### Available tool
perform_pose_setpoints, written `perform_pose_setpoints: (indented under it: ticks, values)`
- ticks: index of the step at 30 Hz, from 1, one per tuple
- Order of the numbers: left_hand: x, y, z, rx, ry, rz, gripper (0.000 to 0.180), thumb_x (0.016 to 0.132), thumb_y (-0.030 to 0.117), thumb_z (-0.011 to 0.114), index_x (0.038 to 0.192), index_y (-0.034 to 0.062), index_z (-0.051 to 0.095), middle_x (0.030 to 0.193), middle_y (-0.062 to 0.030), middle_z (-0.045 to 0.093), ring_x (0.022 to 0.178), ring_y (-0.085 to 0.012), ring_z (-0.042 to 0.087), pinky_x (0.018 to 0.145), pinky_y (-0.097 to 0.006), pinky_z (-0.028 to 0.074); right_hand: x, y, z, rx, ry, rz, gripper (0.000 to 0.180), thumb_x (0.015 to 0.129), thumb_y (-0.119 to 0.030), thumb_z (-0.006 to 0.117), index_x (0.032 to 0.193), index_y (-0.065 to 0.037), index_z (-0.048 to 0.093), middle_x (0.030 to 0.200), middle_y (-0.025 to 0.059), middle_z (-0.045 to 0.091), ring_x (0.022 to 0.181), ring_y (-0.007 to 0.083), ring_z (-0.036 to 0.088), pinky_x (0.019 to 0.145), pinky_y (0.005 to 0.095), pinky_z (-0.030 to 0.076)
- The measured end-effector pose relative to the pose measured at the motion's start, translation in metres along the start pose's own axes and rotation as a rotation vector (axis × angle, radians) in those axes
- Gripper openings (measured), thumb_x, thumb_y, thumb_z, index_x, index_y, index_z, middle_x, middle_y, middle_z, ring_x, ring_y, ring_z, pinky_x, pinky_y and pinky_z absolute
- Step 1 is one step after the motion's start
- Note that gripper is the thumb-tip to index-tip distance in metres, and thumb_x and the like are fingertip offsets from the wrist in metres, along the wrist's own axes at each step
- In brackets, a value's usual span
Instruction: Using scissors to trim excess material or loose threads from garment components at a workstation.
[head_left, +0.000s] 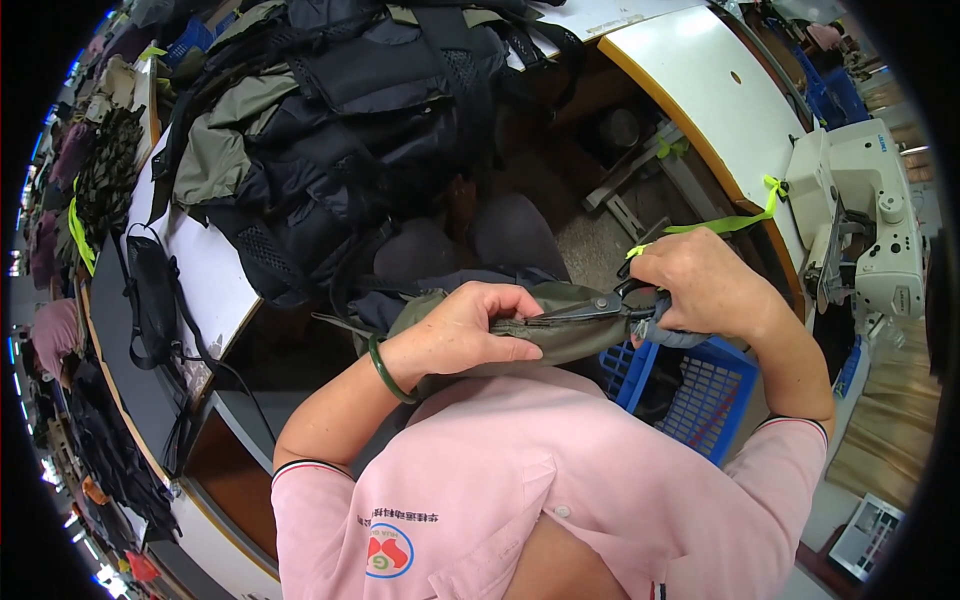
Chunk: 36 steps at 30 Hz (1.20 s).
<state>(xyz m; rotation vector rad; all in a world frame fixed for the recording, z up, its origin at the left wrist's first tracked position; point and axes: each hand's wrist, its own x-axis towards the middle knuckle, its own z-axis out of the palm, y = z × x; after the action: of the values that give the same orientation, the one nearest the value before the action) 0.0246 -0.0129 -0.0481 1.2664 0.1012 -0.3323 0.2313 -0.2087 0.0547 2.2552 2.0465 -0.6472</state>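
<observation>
My left hand grips an olive-green fabric piece held in front of my chest, pinching its seam. My right hand is closed on dark scissors, whose blades lie along the fabric's edge toward my left fingers. A green bangle sits on my left wrist. More dark fabric hangs below the olive piece over my lap.
A large heap of black and olive vests covers the white table at left. A white sewing machine stands at right with a lime-green ribbon trailing from it. A blue plastic crate sits on the floor below my right arm.
</observation>
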Motion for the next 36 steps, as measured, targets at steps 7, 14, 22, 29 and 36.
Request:
perform_pose_setpoints:
  ticks: [7,14,22,29,36]
  values:
    - [0.002,-0.006,0.004,-0.030,0.090,0.100,0.027,0.077,0.004,0.082,0.084,0.0052,0.055,0.085,0.0023,0.058,0.077,-0.0080,0.052,0.073,-0.023,0.045,0.011,0.002,0.025,0.434,0.013,0.011,0.037,0.068,-0.027,0.083,0.082,-0.001,0.060,0.077,0.0147,0.063,0.075,0.0362,0.064,0.066,0.0409,0.049]
    - [-0.009,-0.022,0.007,0.820,0.460,0.856,0.030,0.064,-0.005,0.074,0.077,0.0080,0.050,0.087,-0.0069,0.061,0.068,-0.0250,0.056,0.062,-0.034,0.046,0.004,-0.015,0.037,0.711,-0.068,-0.057,0.030,0.080,-0.021,0.080,0.087,0.000,0.060,0.077,0.0153,0.063,0.071,0.0351,0.062,0.064,0.0395,0.049]
    - [-0.012,-0.029,0.004,0.895,0.464,1.019,0.034,0.057,-0.008,0.070,0.075,0.0096,0.047,0.091,-0.0078,0.065,0.058,-0.0210,0.052,0.055,-0.032,0.040,-0.013,-0.007,0.014,0.168,0.313,-0.150,0.026,0.061,-0.007,0.074,0.082,-0.005,0.058,0.077,0.0086,0.060,0.075,0.0298,0.063,0.062,0.0406,0.050]
    - [-0.012,-0.029,0.003,0.829,0.396,1.000,0.038,0.063,-0.008,0.076,0.078,0.0110,0.047,0.090,-0.0107,0.067,0.061,-0.0217,0.055,0.056,-0.032,0.043,-0.013,-0.012,0.001,-0.089,0.318,-0.146,0.023,0.065,-0.006,0.071,0.079,-0.006,0.054,0.080,0.0081,0.059,0.078,0.0281,0.060,0.064,0.0396,0.049]
    - [-0.011,-0.024,0.012,0.676,0.402,0.915,0.038,0.057,-0.012,0.070,0.074,0.0096,0.044,0.088,-0.0085,0.066,0.067,-0.0248,0.060,0.062,-0.033,0.050,0.013,-0.015,0.001,0.198,0.322,-0.151,0.025,0.073,-0.009,0.075,0.091,-0.003,0.059,0.077,0.0108,0.061,0.073,0.0308,0.063,0.063,0.0395,0.050]
